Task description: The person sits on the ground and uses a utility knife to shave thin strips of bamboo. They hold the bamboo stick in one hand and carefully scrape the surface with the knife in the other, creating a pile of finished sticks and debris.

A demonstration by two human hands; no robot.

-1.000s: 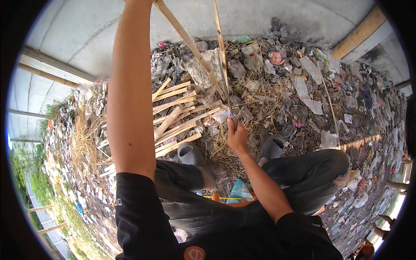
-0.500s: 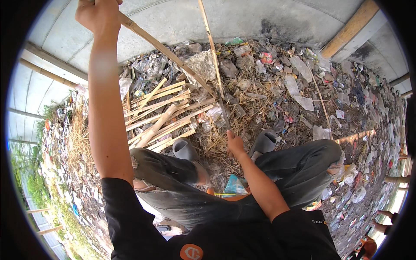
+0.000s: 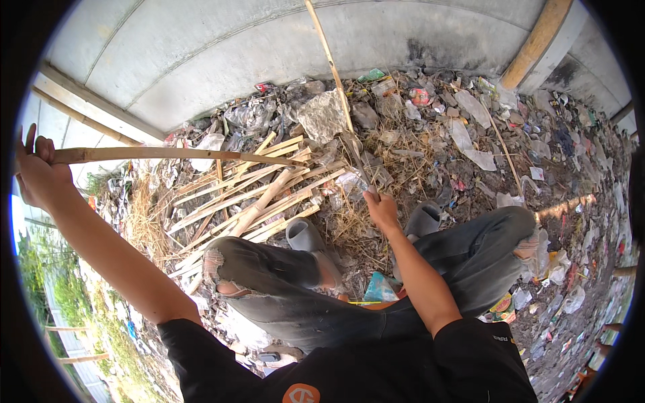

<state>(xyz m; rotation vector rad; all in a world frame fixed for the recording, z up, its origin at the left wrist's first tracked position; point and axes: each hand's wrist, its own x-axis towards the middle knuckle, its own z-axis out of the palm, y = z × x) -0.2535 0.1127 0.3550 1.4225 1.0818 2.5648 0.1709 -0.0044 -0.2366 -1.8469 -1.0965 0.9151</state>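
Note:
My left hand is at the far left, closed round one end of a long bamboo strip. That strip lies nearly level in view, its free end over a pile of split bamboo strips. My right hand, between my knees, grips a long dark-bladed knife, its blade slanting up and away. Another thin bamboo strip runs from the upper edge down to the blade's far end; whether it is joined to the blade there I cannot tell.
A pale stone block sits behind the pile, before a grey concrete wall. Litter and dry straw cover the ground. My feet wear grey slippers. A bamboo post leans at the upper right.
My left hand has swung down and left with its bamboo strip, whose free end has come away from the blade and the other strip. The right hand has shifted slightly right.

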